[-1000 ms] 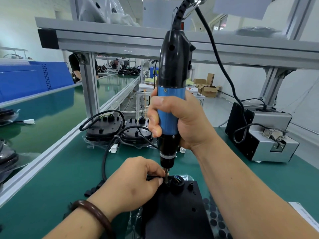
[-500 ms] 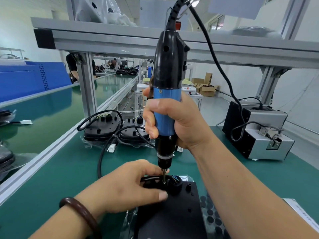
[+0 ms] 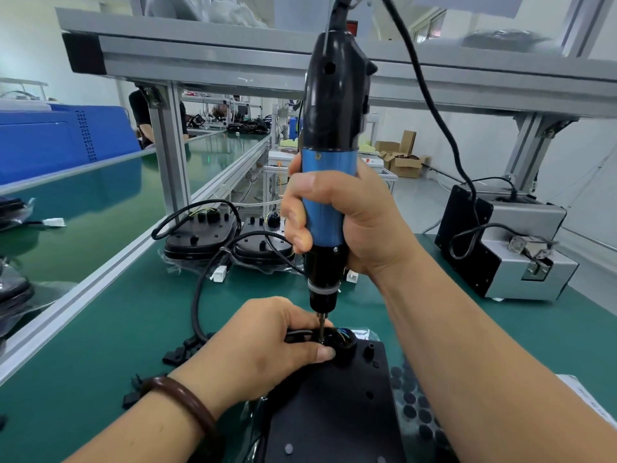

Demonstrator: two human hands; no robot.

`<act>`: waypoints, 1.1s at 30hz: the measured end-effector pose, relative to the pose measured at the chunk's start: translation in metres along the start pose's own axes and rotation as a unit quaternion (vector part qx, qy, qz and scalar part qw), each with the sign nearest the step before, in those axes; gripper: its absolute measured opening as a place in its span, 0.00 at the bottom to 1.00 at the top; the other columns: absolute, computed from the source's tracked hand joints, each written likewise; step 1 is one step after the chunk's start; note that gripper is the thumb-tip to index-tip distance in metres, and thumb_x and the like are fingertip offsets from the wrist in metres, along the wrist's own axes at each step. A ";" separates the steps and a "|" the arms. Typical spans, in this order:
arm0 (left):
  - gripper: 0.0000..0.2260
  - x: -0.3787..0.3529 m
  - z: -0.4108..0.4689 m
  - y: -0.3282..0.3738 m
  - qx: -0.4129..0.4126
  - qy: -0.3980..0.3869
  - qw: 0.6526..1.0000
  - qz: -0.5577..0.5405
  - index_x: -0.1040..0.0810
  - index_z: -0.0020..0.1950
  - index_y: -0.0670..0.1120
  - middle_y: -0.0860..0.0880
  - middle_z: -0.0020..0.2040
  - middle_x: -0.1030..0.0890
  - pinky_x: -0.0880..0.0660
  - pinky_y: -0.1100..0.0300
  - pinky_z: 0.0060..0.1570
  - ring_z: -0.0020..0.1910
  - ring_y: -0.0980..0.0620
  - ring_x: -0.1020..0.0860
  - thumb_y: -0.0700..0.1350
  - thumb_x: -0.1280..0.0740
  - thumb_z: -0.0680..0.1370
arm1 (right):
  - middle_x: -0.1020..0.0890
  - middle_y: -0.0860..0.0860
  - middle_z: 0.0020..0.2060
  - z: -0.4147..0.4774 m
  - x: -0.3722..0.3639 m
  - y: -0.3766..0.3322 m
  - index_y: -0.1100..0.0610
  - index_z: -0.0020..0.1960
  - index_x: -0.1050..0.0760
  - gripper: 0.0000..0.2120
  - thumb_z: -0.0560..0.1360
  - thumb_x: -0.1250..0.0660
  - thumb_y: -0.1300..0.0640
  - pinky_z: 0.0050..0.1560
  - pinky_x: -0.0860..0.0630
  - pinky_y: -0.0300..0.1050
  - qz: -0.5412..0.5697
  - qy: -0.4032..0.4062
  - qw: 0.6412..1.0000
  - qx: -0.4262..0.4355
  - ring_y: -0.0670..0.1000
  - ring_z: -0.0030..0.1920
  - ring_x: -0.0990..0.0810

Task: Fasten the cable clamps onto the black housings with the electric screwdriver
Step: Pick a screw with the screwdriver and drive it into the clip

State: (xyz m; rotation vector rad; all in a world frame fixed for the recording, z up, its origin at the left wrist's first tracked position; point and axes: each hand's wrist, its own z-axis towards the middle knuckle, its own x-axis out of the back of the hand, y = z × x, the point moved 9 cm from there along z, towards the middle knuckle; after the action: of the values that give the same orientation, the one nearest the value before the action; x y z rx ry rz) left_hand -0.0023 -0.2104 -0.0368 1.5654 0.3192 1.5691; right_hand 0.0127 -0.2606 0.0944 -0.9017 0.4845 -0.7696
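Note:
My right hand [image 3: 354, 225] grips the blue and black electric screwdriver [image 3: 329, 182], which stands upright with its bit down on the cable clamp [image 3: 340, 342] at the far end of the black housing [image 3: 334, 412] in front of me. My left hand [image 3: 263, 349] curls round the black cable and clamp at the housing's far left corner, thumb pressed just beside the bit. The screw itself is hidden under the bit.
Two more black housings [image 3: 200, 235] with cables lie at the back of the green mat. A grey and black screw feeder box [image 3: 507, 248] stands at the right. Loose black clamps [image 3: 177, 354] lie left of my hand. An aluminium frame post [image 3: 170, 162] rises at the back left.
The screwdriver and my right hand have stayed over the clamp. My left hand shifted its grip slightly, thumb now beside the bit.

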 end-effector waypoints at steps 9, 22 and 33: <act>0.11 0.001 -0.001 -0.002 -0.008 0.027 0.999 0.037 0.24 0.46 0.74 0.67 0.45 0.24 0.23 0.61 0.48 0.44 0.64 0.23 0.58 0.28 0.70 | 0.27 0.53 0.25 -0.003 0.002 -0.003 0.62 0.51 0.32 0.11 0.70 0.36 0.65 0.29 0.30 0.43 -0.029 0.012 1.000 0.005 0.53 0.22 0.29; 0.10 0.002 -0.001 -0.003 -0.014 0.039 0.997 0.064 0.27 0.42 0.79 0.70 0.46 0.26 0.23 0.61 0.46 0.44 0.66 0.25 0.63 0.30 0.68 | 0.26 0.54 0.25 -0.003 0.009 -0.004 0.55 0.38 0.27 0.05 0.71 0.35 0.64 0.29 0.28 0.43 -0.019 0.026 0.999 0.020 0.53 0.22 0.28; 0.22 0.011 -0.007 -0.008 0.004 0.092 0.993 0.075 0.26 0.57 0.69 0.66 0.43 0.22 0.26 0.67 0.49 0.44 0.65 0.23 0.63 0.26 0.65 | 0.25 0.52 0.28 -0.019 0.092 -0.033 0.57 0.50 0.30 0.15 0.70 0.27 0.55 0.27 0.24 0.42 -0.013 0.261 0.964 -0.039 0.50 0.24 0.27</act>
State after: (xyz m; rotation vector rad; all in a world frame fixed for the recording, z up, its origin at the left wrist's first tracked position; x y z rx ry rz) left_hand -0.0033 -0.1951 -0.0361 1.4824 0.3162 1.8356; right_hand 0.0466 -0.3539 0.1058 -0.7734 0.9742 -1.0220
